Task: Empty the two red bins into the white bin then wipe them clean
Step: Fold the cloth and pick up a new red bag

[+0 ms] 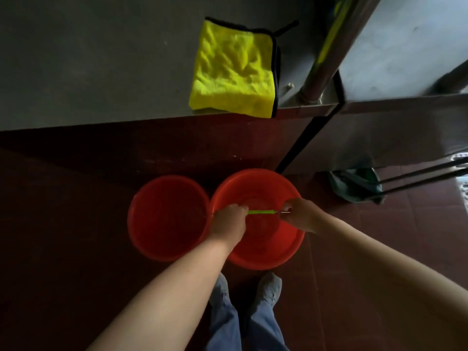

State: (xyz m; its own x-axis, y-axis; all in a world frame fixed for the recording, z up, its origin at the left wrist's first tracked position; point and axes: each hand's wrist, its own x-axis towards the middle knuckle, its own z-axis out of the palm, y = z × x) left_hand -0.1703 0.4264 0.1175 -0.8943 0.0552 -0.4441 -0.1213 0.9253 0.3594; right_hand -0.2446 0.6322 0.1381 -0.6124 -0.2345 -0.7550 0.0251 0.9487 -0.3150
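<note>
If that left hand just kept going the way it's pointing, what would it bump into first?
Most likely the inner wall of the right red bin: the left hand, gripping the green handle, points down and forward into it. Depth is unclear from above.
</note>
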